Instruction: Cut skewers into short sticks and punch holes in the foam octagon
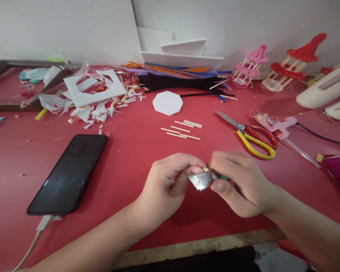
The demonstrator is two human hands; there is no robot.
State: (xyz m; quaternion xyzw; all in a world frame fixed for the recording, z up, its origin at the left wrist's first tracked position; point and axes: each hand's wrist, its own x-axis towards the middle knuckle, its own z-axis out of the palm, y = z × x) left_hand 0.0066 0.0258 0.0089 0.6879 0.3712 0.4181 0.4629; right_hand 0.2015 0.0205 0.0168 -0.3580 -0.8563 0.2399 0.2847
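Near the table's front edge, my two hands meet around a short, broad silver blade [201, 180]. My right hand [240, 183] is closed around its handle, of which a green bit [223, 177] shows between the fingers. My left hand [170, 185] has its thumb and fingers pinched together just behind the blade. A small pale tip [206, 169] peeks out at its fingertips, but most of what it grips is hidden. Beyond the hands lie several short wooden sticks [181, 129] and a white octagonal foam board [167, 102] with small holes near its rim.
Scissors [245, 130] and a pink glue gun [274, 124] lie right. A phone [69, 173] with a cable is left. Cut foam scraps [96, 88] and pipe cleaners [175, 70] line the back. Pink [251, 66] and red [296, 64] carousel-like models stand back right.
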